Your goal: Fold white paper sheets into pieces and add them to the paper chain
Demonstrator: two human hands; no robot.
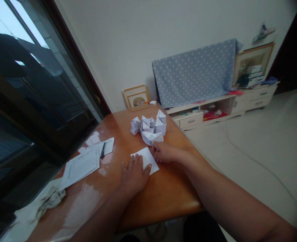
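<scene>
A small white sheet of paper [146, 155] lies on the brown table, its corners turned toward and away from me. My left hand [136, 172] rests flat across its left part with the fingers spread. At the sheet's right edge is my right hand [162, 152], its fingers curled in and touching the edge; whether they grip it is hidden. Just beyond both hands stand several stacks of folded paper pieces [152, 137], white with printed or written lines. One separate folded stack [135, 126] is at their left.
Written sheets [81, 164] with a black pen [102, 150] lie on the table [148, 201] at left, near a crumpled cloth [51, 201]. A glass door borders the left side. Beyond the table are a framed picture [136, 97] and a low white cabinet [241, 104].
</scene>
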